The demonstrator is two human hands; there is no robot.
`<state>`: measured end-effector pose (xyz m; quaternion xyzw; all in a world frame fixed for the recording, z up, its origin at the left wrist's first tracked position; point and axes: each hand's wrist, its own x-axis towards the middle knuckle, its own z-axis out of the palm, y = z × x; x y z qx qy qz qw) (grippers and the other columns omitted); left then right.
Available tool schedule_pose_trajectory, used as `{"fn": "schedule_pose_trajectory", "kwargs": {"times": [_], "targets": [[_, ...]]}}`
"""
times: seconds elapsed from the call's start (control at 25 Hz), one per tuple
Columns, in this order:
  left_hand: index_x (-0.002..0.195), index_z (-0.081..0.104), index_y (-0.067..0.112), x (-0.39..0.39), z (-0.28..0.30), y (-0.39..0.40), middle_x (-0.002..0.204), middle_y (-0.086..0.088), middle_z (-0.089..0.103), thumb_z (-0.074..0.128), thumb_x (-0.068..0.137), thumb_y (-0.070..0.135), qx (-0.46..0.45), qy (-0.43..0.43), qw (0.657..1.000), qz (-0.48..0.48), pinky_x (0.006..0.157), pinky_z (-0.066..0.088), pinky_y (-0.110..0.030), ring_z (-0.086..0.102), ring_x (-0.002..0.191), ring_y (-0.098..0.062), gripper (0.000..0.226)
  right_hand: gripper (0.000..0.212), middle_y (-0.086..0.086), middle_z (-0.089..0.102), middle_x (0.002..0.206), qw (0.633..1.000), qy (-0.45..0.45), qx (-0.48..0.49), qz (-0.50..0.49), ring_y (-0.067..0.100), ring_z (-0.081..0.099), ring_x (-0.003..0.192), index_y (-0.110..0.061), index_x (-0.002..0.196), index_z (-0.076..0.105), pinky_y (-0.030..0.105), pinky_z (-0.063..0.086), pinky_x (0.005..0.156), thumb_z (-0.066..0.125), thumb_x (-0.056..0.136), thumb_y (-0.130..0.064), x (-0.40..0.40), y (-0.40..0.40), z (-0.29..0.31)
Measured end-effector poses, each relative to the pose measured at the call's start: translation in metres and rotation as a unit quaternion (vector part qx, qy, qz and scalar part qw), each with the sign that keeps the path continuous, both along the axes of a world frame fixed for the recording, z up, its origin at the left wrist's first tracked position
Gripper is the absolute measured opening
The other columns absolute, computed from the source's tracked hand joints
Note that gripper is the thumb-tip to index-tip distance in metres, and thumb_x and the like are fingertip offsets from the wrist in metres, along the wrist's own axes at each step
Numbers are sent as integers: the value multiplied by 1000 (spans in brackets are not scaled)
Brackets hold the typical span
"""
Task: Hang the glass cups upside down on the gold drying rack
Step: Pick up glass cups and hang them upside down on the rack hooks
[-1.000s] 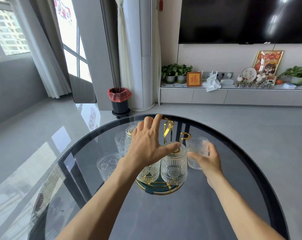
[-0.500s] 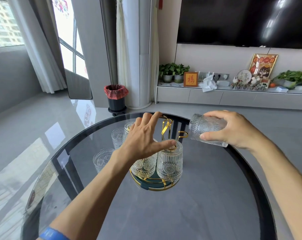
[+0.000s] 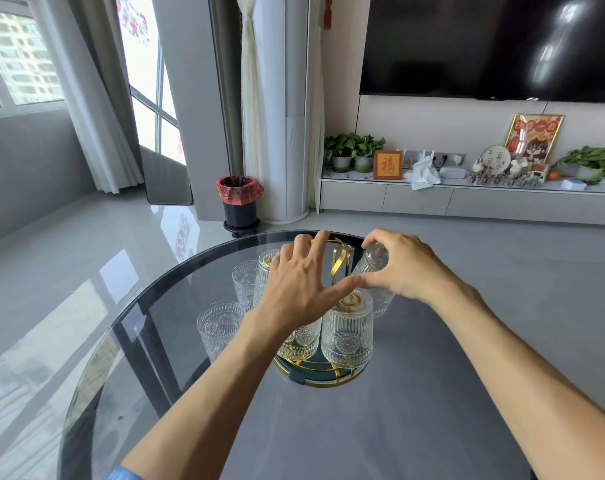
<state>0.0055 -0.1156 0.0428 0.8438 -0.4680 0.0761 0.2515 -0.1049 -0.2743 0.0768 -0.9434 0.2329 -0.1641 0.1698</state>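
Two bare forearms reach up from the bottom of the frame over a round dark glass counter [image 3: 398, 427].

At centre frame stands the gold rack [image 3: 341, 263] on a round base [image 3: 323, 375] with a gold rim. Two ribbed glass cups hang upside down on its near side: one cup [image 3: 347, 332] in plain view, and a second cup [image 3: 301, 341] just to its left, partly hidden under the left wrist.

The left hand [image 3: 296, 289] lies spread over the rack, fingers extended toward the gold loops, thumb pointing right; it grasps nothing that can be seen.

The right hand [image 3: 403, 268], right of centre, grips a third cup [image 3: 375, 268] by its sides, tilted mouth-down, just beside the rack's right edge. The two thumbs nearly meet.

Left of the rack, upright cups stand on the counter: one [image 3: 219, 323] nearest, another [image 3: 246, 284] behind it, and a further one [image 3: 268, 259] mostly hidden by the left hand.

Beyond the counter, on the grey floor at upper centre, sits a black bin [image 3: 240, 202] with a red liner. Farther back, a low shelf [image 3: 467, 199] carries plants and ornaments beneath a dark television [image 3: 484, 43] in the upper right.
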Motion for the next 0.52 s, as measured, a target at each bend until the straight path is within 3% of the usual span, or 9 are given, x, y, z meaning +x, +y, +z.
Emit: {"fn": "schedule_pose_trajectory", "kwargs": {"times": [0.16,0.24,0.4,0.52], "targets": [[156,20,16,-2,-4,4,152,-9,39,43,85,77,-17,4,1000,9,111,35,-44,39,136,-30,96,53,0,66,124,999,25,27,19,14,55,99,-26,118,64,27,38,78,73,77,-58,6,-1,-10],[152,32,13,-5,-11,9,149,-9,46,48,93,60,-64,-12,997,43,107,38,-43,44,133,-30,78,44,0,68,122,999,24,19,22,14,56,97,-24,119,65,27,38,77,67,86,-53,10,0,-11],[118,70,14,5,-10,22,110,-9,73,56,96,24,-165,-35,976,140,79,47,-41,62,98,-33,28,38,1,67,125,997,-42,25,62,25,62,109,-22,131,60,34,45,84,55,97,-38,30,10,1],[96,78,13,16,0,25,91,-8,77,64,93,18,-148,-45,979,132,70,51,-39,64,85,-33,16,25,4,75,100,995,-63,-2,80,26,66,94,-17,110,73,32,45,75,54,99,-30,41,17,6]]}}
